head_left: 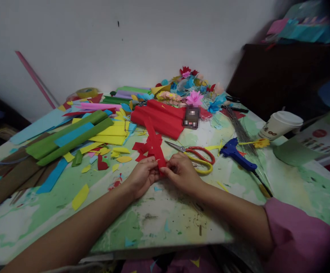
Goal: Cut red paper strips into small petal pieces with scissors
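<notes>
A long strip of red crepe paper [155,143] runs away from me at the middle of the table, its near end between my hands. My left hand [144,175] pinches that end from the left, and my right hand [182,172] has thumb and fingers closed on it from the right. Cut red paper pieces [142,150] lie beside the strip. Just beyond my right hand rest scissors [200,154] with red and yellow handles, their blades pointing left. Behind the strip spreads a larger folded sheet of red crepe paper [161,118].
A blue glue gun [239,155] lies to the right, near a bundle of thin wires [240,125] and a white lidded cup [281,124]. Paper flowers [195,98] are heaped at the back. Green paper rolls [74,136] and yellow sheets [109,132] cover the left.
</notes>
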A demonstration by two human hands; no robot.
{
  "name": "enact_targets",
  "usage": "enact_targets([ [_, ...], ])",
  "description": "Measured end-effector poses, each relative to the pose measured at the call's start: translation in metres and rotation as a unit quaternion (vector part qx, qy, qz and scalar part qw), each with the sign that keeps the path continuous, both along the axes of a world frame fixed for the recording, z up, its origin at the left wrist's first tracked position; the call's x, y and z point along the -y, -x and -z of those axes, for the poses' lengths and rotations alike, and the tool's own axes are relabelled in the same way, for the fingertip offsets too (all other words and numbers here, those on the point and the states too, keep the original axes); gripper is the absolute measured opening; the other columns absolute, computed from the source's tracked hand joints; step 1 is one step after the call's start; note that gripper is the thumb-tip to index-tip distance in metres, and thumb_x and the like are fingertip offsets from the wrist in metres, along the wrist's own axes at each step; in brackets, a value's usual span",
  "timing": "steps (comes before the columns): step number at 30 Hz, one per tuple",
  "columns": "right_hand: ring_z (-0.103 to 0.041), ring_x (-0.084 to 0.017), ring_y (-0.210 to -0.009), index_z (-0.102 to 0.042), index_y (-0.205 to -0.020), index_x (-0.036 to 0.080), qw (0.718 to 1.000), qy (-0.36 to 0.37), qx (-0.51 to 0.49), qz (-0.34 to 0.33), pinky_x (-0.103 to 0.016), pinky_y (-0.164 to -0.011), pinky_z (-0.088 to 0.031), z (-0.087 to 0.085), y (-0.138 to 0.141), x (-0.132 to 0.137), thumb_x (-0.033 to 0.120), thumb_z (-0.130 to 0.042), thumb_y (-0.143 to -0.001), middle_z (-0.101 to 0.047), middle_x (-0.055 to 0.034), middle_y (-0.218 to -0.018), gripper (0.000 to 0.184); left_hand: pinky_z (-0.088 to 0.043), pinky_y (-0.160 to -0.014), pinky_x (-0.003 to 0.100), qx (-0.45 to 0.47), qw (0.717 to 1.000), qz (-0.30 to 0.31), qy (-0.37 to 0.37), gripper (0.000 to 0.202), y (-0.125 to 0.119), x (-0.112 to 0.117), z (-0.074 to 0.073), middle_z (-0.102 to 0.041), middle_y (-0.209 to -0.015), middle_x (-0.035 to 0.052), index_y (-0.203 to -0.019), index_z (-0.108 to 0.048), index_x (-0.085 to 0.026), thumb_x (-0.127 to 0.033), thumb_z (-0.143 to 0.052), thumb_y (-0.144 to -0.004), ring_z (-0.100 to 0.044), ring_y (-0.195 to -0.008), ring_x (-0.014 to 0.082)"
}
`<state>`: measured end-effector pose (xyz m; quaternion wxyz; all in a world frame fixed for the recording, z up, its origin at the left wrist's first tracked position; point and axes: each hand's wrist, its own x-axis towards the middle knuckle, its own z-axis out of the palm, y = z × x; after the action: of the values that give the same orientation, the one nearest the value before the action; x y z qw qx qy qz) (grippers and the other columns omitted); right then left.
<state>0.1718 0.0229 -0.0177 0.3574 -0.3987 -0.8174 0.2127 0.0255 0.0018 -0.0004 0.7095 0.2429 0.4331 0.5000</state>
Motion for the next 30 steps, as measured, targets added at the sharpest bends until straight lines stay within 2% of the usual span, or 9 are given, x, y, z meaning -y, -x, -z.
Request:
enact_targets([
  [6, -0.043, -0.014, -0.066, -0.054, -0.058, 0.017, 1.0, -0.004, 0.001, 0.002, -0.028, -0.066, -0.031, 0.0015, 0.0007, -0.0011, 0.025, -0.065, -0.081, -0.048, 0.0021, -0.06, 0.027, -0.054, -0.058, 0.026, 0.005, 1.0, -0.014, 0.013, 0.01, 0.0009, 0.0009, 0.0018, -0.061, -0.06, 0.0024, -0.071, -0.055, -0.013, -0.007, -0.052, -0.078, -0.06, -0.051, 0.0114],
  [13, -0.043, -0.014, -0.065, -0.054, -0.058, 0.018, 1.0, 0.007, 0.005, -0.003, -0.029, -0.066, -0.032, 0.0007, 0.0005, -0.0014, 0.023, -0.063, -0.081, -0.047, 0.0024, -0.059, 0.026, -0.052, -0.052, 0.023, 0.006, 0.999, -0.032, 0.026, 0.017, 0.001, -0.0001, 0.0015, -0.055, -0.053, 0.0002, -0.065, -0.053, -0.014, -0.011, -0.053, -0.081, -0.058, -0.047, 0.0112],
  [16, -0.043, -0.014, -0.065, -0.053, -0.058, 0.018, 1.0, 0.014, 0.01, -0.002, -0.029, -0.066, -0.032, 0.0002, 0.0004, -0.0013, 0.023, -0.064, -0.08, -0.047, 0.0023, -0.059, 0.026, -0.054, -0.056, 0.025, 0.012, 1.0, -0.005, 0.009, 0.017, 0.0014, 0.0005, 0.0009, -0.058, -0.055, 0.0011, -0.066, -0.055, -0.013, -0.018, -0.058, -0.082, -0.059, -0.051, 0.0113],
  [19, -0.043, -0.014, -0.067, -0.054, -0.059, 0.017, 1.0, 0.017, 0.011, -0.007, -0.029, -0.066, -0.031, 0.0001, -0.0007, -0.0015, 0.027, -0.062, -0.083, -0.048, 0.0015, -0.061, 0.027, -0.055, -0.063, 0.025, 0.005, 0.999, 0.038, -0.022, 0.01, 0.0022, 0.0007, 0.0021, -0.064, -0.066, 0.0044, -0.072, -0.06, -0.01, -0.016, -0.064, -0.078, -0.061, -0.058, 0.0109],
  [24, -0.044, -0.015, -0.068, -0.048, -0.058, 0.018, 0.998, 0.019, -0.048, -0.024, -0.029, -0.067, -0.033, -0.0012, -0.0047, -0.0024, 0.031, -0.044, -0.093, -0.046, 0.0002, -0.062, 0.037, -0.054, -0.065, 0.025, -0.013, 0.999, 0.04, -0.033, 0.008, 0.0029, 0.0005, 0.0027, -0.067, -0.068, 0.0054, -0.078, -0.064, -0.01, -0.018, -0.065, -0.078, -0.062, -0.06, 0.0116],
  [27, -0.048, -0.016, -0.073, -0.051, -0.067, 0.019, 0.994, 0.043, -0.099, 0.009, -0.03, -0.068, -0.036, -0.0015, -0.0055, -0.0022, 0.035, -0.045, -0.092, -0.053, -0.0013, -0.068, 0.03, -0.054, -0.065, 0.025, -0.023, 0.998, 0.051, -0.044, 0.009, 0.0029, 0.0021, 0.0022, -0.067, -0.069, 0.0047, -0.078, -0.065, -0.012, -0.021, -0.067, -0.077, -0.063, -0.062, 0.0122],
  [30, -0.051, -0.016, -0.074, -0.055, -0.08, 0.018, 0.985, 0.103, -0.139, 0.011, -0.029, -0.066, -0.038, -0.0004, -0.0036, -0.0009, 0.039, -0.051, -0.087, -0.058, -0.0022, -0.078, 0.022, -0.052, -0.062, 0.024, -0.029, 0.995, 0.08, -0.055, 0.017, 0.0024, 0.0043, 0.0041, -0.064, -0.064, 0.0016, -0.07, -0.063, -0.012, -0.026, -0.073, -0.072, -0.059, -0.057, 0.0106],
])
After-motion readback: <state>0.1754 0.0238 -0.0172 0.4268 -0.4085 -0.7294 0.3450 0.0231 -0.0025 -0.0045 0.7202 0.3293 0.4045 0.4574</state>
